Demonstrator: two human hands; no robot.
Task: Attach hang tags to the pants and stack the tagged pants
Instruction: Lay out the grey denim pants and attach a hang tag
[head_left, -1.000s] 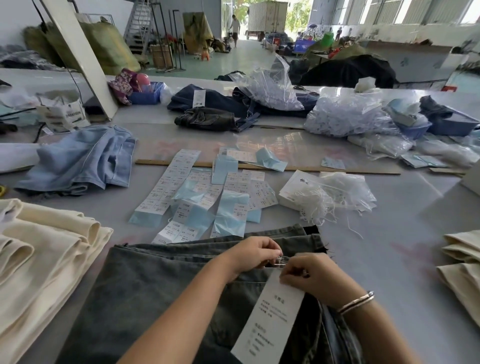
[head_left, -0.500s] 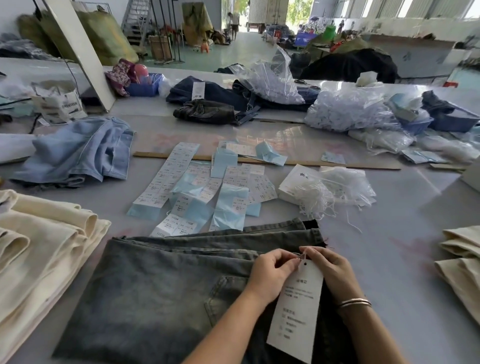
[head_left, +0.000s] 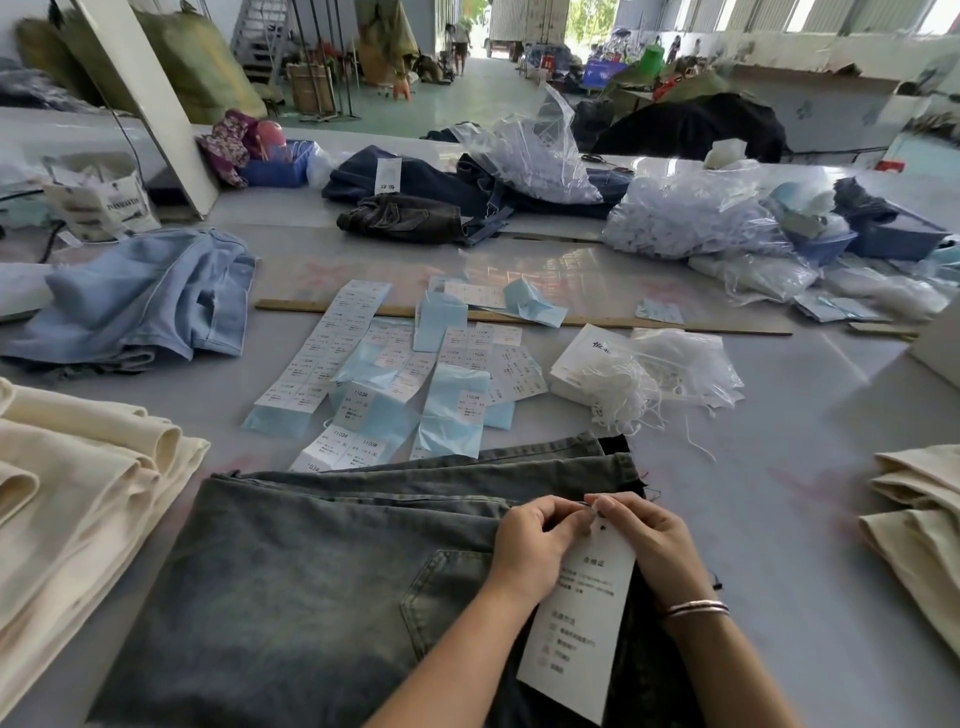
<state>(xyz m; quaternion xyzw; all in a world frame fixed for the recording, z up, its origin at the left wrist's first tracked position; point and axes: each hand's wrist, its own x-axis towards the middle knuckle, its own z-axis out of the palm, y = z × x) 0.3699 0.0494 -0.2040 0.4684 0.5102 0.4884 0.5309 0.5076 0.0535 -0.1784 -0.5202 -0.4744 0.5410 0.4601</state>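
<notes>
Head view: a white hang tag is pinched at its top by the left hand and right hand, over grey jeans spread on a grey table. Beyond the grip, paper labels are scattered; cream pants are stacked to its left. A warehouse floor is seen behind.

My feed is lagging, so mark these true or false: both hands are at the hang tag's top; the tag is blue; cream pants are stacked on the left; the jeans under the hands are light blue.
1. Both hands, left hand and right hand, pinch at the top of the hang tag: true.
2. The hang tag is blue: false, it is white.
3. Cream pants are stacked on the left: true.
4. The jeans under the hands are light blue: false, they are grey washed denim.
</notes>
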